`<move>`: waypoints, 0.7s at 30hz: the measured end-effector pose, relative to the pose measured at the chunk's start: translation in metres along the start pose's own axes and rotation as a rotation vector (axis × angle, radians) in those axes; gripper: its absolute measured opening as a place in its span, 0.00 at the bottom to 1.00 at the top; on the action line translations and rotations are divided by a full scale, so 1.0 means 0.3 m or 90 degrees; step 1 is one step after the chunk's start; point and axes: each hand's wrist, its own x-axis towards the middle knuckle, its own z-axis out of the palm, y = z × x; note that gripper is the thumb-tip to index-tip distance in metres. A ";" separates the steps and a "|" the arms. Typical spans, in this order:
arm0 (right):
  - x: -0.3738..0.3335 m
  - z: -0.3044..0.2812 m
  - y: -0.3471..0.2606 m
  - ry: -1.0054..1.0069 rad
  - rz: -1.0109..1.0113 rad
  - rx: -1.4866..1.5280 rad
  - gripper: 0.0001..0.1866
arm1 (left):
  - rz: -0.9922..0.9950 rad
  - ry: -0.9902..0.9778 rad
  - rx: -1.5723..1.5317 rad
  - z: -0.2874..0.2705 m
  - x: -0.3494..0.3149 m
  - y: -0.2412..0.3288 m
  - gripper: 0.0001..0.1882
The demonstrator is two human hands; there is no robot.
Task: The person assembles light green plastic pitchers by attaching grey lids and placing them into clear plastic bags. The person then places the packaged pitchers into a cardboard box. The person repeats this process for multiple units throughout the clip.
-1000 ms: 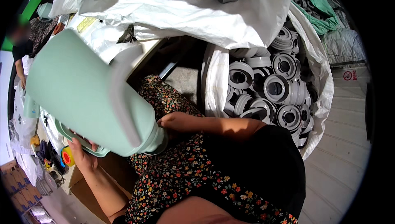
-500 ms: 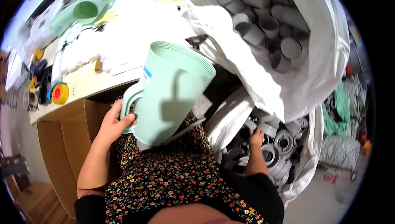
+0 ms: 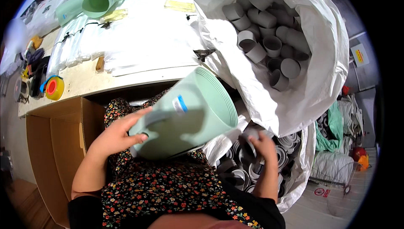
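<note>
My left hand is closed on the handle side of a pale green plastic pitcher, which lies tilted over my lap. Its wide, ridged mouth points up and to the right, and a blue and white sticker is on its wall. To the right, my right hand grips a round grey plastic piece, smeared by motion, above an open white sack. Grey ring-shaped plastic parts fill that sack. The pitcher's base is partly hidden behind my left hand.
Grey cup-like pieces lie in a larger white sack at upper right. On the worktable are white plastic sheets, another green pitcher and a yellow tape roll. An open cardboard box stands at left.
The pitcher has tipped further to the right, its mouth lower, and my left hand has turned with it. My right hand has risen a little from among the rings with a grey piece.
</note>
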 end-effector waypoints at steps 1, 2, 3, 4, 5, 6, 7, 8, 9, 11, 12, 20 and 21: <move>-0.050 -0.071 -0.066 0.053 -0.045 0.119 0.31 | 0.054 -0.005 0.098 0.012 0.006 0.003 0.28; -0.076 -0.115 -0.119 0.107 -0.091 0.235 0.29 | 0.109 -0.007 0.194 0.032 0.016 0.011 0.29; -0.087 -0.124 -0.178 0.233 -0.232 0.259 0.29 | 0.098 -0.017 0.194 0.049 0.024 0.022 0.27; -0.095 -0.121 -0.235 0.357 -0.375 0.276 0.29 | 0.087 -0.026 0.193 0.063 0.029 0.038 0.25; -0.086 -0.110 -0.282 0.382 -0.491 0.240 0.29 | 0.071 -0.027 0.195 0.077 0.025 0.051 0.23; -0.087 -0.100 -0.322 0.408 -0.605 0.199 0.30 | 0.070 -0.012 0.188 0.091 0.029 0.052 0.23; -0.092 -0.084 -0.362 0.376 -0.693 0.251 0.30 | 0.065 0.007 0.187 0.103 0.032 0.051 0.22; -0.099 -0.084 -0.390 0.390 -0.715 0.248 0.30 | 0.058 0.028 0.186 0.111 0.032 0.048 0.21; -0.098 -0.087 -0.400 0.392 -0.742 0.249 0.30 | 0.052 0.031 0.174 0.104 0.030 0.046 0.21; -0.102 -0.091 -0.415 0.399 -0.799 0.256 0.30 | 0.040 0.038 0.150 0.083 0.024 0.043 0.21; -0.102 -0.088 -0.424 0.392 -0.797 0.262 0.30 | 0.025 0.036 0.144 0.077 0.020 0.041 0.22; -0.101 -0.079 -0.466 0.352 -0.870 0.260 0.29 | -0.092 -0.074 -0.071 -0.027 0.062 0.008 0.30; -0.102 -0.077 -0.470 0.353 -0.842 0.251 0.29 | -0.091 -0.001 -0.089 0.000 0.056 -0.010 0.28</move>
